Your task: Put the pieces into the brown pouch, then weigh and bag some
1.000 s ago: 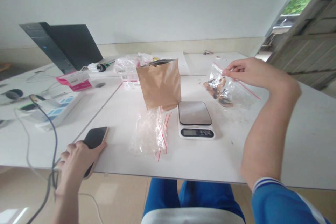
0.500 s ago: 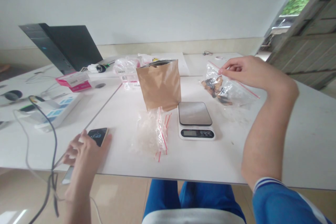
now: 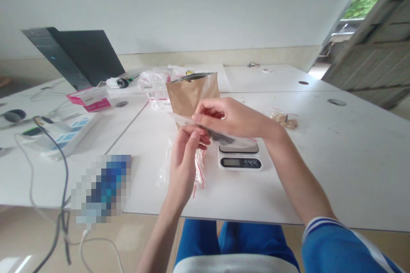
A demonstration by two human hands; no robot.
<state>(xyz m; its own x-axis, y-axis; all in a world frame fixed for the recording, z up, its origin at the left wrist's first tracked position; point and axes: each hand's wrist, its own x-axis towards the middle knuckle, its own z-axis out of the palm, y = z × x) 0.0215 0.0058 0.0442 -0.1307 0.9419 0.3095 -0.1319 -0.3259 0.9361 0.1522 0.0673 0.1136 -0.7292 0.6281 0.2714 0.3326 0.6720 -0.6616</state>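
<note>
A clear zip-lock bag (image 3: 235, 140) with dark dried pieces inside is held up in front of me. My right hand (image 3: 224, 115) pinches its upper edge, and my left hand (image 3: 189, 140) grips its left end from below. Behind my hands stands an open brown paper pouch (image 3: 183, 94), partly hidden. Under the bag is a white digital scale (image 3: 240, 163), its metal plate half covered from view. A pile of empty zip-lock bags (image 3: 198, 170) lies behind my left hand. Another small bag with pale dried pieces (image 3: 285, 120) rests beyond my right wrist.
At the left lies a phone (image 3: 109, 183), blurred out by pixels, with a white cable. Nearby are a power strip (image 3: 70, 136), loose black cable and a pink box (image 3: 89, 98). A black computer case (image 3: 80, 55) and a wrapped plastic bundle (image 3: 155, 87) stand at the back.
My left hand has left the phone and come to the middle. My right hand has brought the filled bag from the right to the left, and both hands now hold it.
</note>
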